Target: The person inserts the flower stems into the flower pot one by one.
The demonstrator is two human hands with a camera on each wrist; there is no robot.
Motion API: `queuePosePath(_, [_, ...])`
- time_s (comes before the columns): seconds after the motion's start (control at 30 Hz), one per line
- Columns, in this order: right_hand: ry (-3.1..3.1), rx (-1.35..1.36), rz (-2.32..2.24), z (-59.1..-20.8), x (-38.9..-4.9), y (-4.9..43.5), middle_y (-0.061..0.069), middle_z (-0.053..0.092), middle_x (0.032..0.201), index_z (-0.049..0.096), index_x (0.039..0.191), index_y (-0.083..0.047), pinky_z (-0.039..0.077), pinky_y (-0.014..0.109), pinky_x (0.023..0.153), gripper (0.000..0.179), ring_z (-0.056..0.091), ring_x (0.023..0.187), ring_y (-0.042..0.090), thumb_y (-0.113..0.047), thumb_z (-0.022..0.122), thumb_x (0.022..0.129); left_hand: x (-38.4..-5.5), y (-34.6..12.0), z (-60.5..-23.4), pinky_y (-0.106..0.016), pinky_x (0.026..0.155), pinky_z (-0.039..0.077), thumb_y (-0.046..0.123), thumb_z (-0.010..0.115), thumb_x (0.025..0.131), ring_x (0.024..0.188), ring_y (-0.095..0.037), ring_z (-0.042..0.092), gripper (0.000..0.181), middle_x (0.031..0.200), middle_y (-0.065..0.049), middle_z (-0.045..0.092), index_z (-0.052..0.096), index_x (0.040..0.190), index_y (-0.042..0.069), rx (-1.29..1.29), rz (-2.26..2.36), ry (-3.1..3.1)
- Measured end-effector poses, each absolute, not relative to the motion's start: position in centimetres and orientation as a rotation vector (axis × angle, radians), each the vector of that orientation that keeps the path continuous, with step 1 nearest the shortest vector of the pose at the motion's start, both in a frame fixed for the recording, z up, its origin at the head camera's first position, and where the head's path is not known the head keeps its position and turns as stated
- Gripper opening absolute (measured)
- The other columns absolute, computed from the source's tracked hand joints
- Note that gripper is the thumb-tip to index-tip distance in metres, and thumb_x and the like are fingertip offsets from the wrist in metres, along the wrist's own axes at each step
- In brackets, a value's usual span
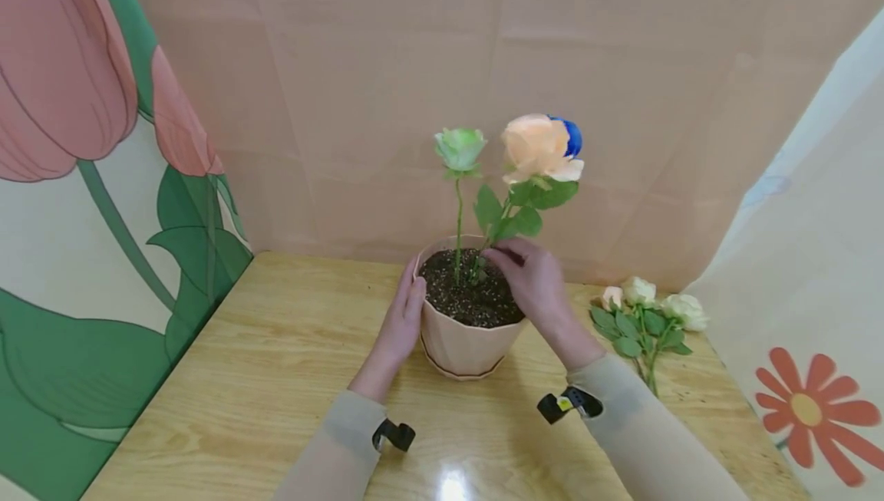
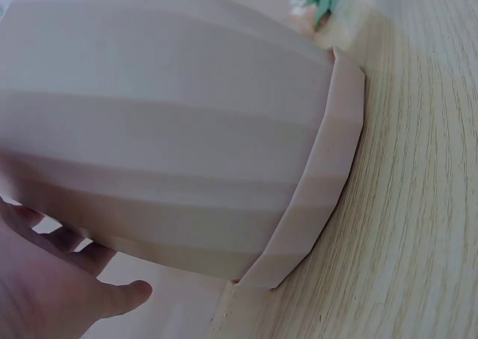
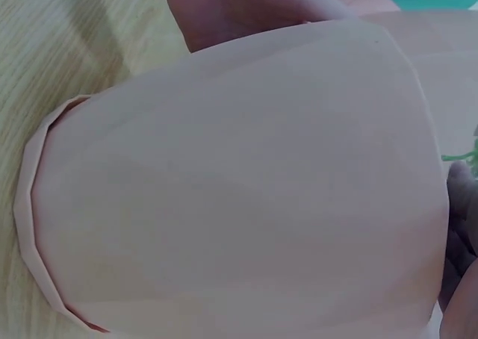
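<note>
A pale pink faceted flowerpot (image 1: 473, 340) filled with dark soil (image 1: 476, 305) stands on the table. A green-tinged rose (image 1: 460, 149) is upright in the soil on its bare stem. My right hand (image 1: 535, 278) pinches the leafy stem of a peach rose (image 1: 535, 146) low down, just above the soil; the stem's foot is partly hidden. Behind its bloom a blue thing (image 1: 574, 136), perhaps another flower, shows in part. My left hand (image 1: 402, 317) rests along the pot's left side, its fingers fairly straight; in the left wrist view the thumb (image 2: 127, 298) stands off the pot.
Several cut pale roses (image 1: 638, 294) with leaves lie on the wooden table (image 1: 304, 363) at the right. A plain pinkish backdrop (image 1: 373, 102) rises behind the pot. Flower-printed panels stand at the left and right.
</note>
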State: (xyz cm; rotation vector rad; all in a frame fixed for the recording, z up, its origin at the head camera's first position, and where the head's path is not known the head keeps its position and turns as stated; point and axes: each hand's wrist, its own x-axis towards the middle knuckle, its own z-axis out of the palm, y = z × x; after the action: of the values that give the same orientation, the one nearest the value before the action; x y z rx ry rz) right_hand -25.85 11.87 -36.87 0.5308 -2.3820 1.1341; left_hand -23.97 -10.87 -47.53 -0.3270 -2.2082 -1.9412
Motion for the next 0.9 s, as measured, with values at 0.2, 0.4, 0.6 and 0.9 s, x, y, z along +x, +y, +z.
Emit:
queuePosePath(0.2, [-2.314,0.549,1.102,-36.1,-26.0,11.7,0.012,0.080,0.092,0.083,0.106,-0.002,0.053,0.024,0.065,0.016,0.075,0.079,0.030,-0.016,0.076,0.107,-23.8,-10.8,-47.1,-0.059,0.133,0.022,0.045,0.030,0.122,0.164,-0.037,0.027,0.061,0.183,-0.007,0.021,0.018,0.179,0.028,-0.357,-1.927,-2.199])
queuePosePath(0.4, [-2.390,0.578,1.058,-36.0,-26.2,11.1,0.009,0.078,0.088,0.084,0.105,-0.005,0.054,0.034,0.064,0.019,0.071,0.074,0.027,-0.020,0.073,0.110,-23.8,-10.9,-47.1,-0.059,0.132,0.022,0.044,0.030,0.122,0.164,-0.036,0.027,0.060,0.182,-0.008,0.022,0.018,0.179,0.028,-0.356,-1.918,-2.197])
queuePosePath(0.6, [-2.468,0.546,1.025,-36.5,-26.7,10.8,0.009,0.078,0.084,0.083,0.097,-0.008,0.047,0.035,0.058,0.023,0.058,0.060,0.019,-0.023,0.071,0.111,-23.9,-10.9,-47.1,-0.059,0.132,0.024,0.044,0.030,0.122,0.164,-0.033,0.028,0.059,0.181,-0.007,0.026,0.020,0.179,0.029,-0.370,-1.932,-2.185])
queuePosePath(0.9, [-2.493,0.519,0.961,-37.0,-26.9,10.7,0.004,0.081,0.085,0.088,0.111,-0.006,0.056,0.038,0.062,0.021,0.074,0.070,0.021,-0.022,0.074,0.109,-24.0,-10.9,-47.4,-0.061,0.132,0.023,0.045,0.031,0.122,0.164,-0.034,0.027,0.060,0.181,-0.006,0.025,0.020,0.179,0.030,-0.387,-1.940,-2.176])
